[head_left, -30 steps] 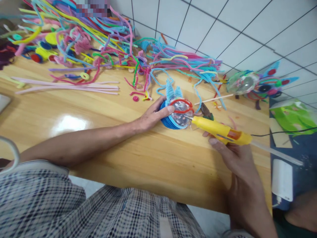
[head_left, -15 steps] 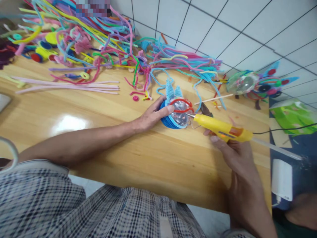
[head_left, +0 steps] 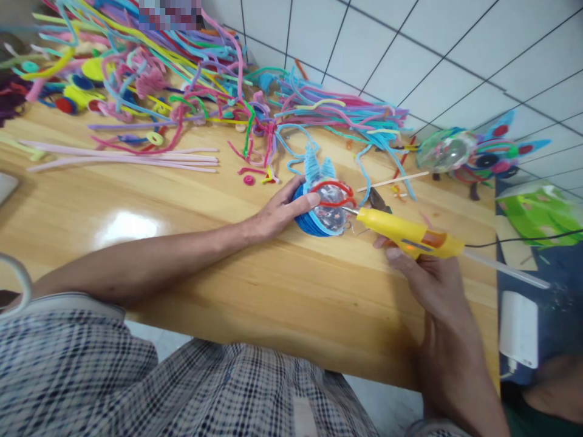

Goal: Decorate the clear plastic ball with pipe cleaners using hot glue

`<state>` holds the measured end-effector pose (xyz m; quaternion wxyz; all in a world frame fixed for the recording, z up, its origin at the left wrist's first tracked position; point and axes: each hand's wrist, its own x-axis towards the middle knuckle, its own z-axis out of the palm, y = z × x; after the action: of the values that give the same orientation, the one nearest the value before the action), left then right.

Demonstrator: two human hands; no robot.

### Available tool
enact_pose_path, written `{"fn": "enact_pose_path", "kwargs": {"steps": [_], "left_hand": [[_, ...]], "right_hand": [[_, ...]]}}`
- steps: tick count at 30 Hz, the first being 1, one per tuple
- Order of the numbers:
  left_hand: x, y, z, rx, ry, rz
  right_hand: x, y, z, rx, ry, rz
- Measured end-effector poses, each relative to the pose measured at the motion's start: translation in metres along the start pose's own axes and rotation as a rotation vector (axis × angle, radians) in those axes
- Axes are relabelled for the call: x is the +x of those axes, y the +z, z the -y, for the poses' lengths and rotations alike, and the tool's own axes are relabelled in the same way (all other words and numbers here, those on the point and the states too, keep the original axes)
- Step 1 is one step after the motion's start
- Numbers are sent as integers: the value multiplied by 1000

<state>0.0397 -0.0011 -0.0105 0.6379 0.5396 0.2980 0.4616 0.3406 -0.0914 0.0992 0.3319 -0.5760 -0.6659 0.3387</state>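
My left hand [head_left: 285, 212] is closed around a clear plastic bottle piece [head_left: 331, 217] wrapped in dark blue pipe cleaner, its thumb lying over the near face. Two light blue ear shapes [head_left: 314, 167] rise from the rim, and a red pipe cleaner loop [head_left: 334, 185] lies across the clear end. In my right hand [head_left: 419, 273] is a yellow hot glue gun [head_left: 405, 233], fingers wrapped round its handle. The metal nozzle points left, at the clear end just under the red loop; whether it touches cannot be made out. A clear glue stick [head_left: 510, 269] sticks out of the gun's back.
Many coloured pipe cleaners [head_left: 341, 112] are heaped along the tiled wall. Pale pink ones [head_left: 150, 159] lie at the left. A finished-looking bottle animal [head_left: 483, 155] stands back right, near a green bag [head_left: 537, 212]. A white power box [head_left: 518, 328] sits beyond the table's right edge.
Almost nothing differs. Both hands, the bottle piece and the glue gun keep their places, with only a very slight shift of the gun's rear and glue stick.
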Motion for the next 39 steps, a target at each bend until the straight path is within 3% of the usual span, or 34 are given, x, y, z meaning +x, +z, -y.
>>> {"fn": "enact_pose_path", "kwargs": {"steps": [9,32,39], "left_hand": [[1,1,0,-109,-86,-23],[-1,1,-5,-77,-85,18],[0,1,-3,-72,-73,6]], "right_hand": [[2,1,2,14,19,21],[3,4,4,88,24,53],[5,1,2,80,-38,28]]}}
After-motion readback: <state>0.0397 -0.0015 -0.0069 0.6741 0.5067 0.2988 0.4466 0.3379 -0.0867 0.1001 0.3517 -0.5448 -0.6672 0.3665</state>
